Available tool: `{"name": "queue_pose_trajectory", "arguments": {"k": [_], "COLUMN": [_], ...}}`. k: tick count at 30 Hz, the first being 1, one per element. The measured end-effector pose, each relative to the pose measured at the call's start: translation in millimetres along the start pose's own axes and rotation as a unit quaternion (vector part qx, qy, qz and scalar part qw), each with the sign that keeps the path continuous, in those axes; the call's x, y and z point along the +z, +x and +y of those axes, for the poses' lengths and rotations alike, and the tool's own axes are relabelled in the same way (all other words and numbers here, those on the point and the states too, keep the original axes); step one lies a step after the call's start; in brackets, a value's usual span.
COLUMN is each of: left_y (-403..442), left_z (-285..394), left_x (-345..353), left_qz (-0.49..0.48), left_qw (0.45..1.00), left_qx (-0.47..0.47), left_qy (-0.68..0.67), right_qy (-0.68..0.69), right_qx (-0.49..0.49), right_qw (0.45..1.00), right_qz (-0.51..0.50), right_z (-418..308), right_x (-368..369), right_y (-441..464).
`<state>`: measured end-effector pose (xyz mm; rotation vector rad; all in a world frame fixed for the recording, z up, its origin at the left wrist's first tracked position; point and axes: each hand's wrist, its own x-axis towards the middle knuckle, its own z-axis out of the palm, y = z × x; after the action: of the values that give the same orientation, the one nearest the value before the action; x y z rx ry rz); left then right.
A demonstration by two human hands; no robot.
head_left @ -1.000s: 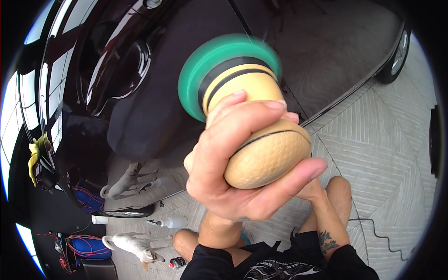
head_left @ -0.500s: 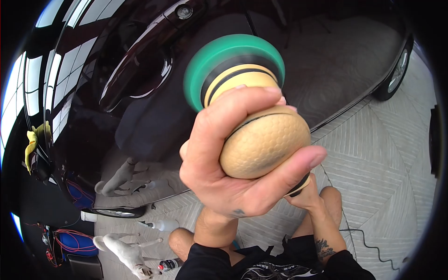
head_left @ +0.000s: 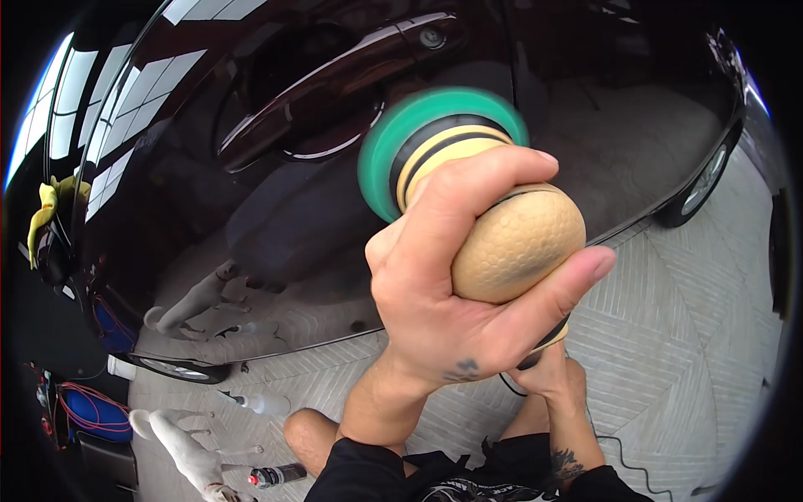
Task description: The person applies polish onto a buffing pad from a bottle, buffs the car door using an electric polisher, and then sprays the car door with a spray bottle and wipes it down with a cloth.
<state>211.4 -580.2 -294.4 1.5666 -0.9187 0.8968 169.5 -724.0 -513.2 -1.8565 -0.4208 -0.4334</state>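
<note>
A polisher (head_left: 519, 243) with a tan dimpled top and a green foam pad (head_left: 443, 109) is at the middle of the view. The pad's edge is blurred and lies against the dark, glossy car door (head_left: 309, 209), right of and below the door handle (head_left: 335, 84). My left hand (head_left: 452, 276) wraps over the polisher's head, fingers on the far side and thumb on the near side. Lower down, my right hand (head_left: 548, 368) grips the polisher's rear handle, partly hidden behind my left hand.
A white dog (head_left: 184, 452) stands on the patterned floor at lower left. Near it are a spray bottle (head_left: 263, 403), a dark bottle (head_left: 278, 475) and a blue container (head_left: 96, 414) with a red hose. A yellow cloth (head_left: 42, 222) hangs at the mirror. A cord (head_left: 623, 456) lies at right.
Relative to the door handle, the polisher and both hands have shifted left along the door. My view has also turned, so the car sits further right. Both hands keep their grip.
</note>
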Motion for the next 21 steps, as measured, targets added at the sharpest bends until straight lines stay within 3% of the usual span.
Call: {"name": "queue_pose_trajectory", "arguments": {"k": [4,7,15,21], "left_y": [7.8,12.6,21.8,26.5], "left_z": [-8.1,-4.0,-1.4,-0.7], "left_x": [10.0,16.7,25.6,23.2], "left_qz": [0.062,0.051,0.069,0.065], "left_qw": [0.996,0.997,0.994,0.994], "left_qx": [0.043,0.056,0.075,0.088], "left_qy": [-0.041,-0.029,-0.036,-0.020], "right_qy": [-0.048,-0.061,0.038,0.048], "right_qx": [0.022,0.024,0.095,0.090], "right_qw": [0.999,0.998,0.995,0.995], "right_qz": [-0.004,-0.022,0.002,0.018], "right_z": [3.7,3.8,2.9,-11.3], "right_x": [-5.1,-10.8,-8.5,-3.9], "right_y": [-8.5,-11.3,-12.6,-5.5]}}
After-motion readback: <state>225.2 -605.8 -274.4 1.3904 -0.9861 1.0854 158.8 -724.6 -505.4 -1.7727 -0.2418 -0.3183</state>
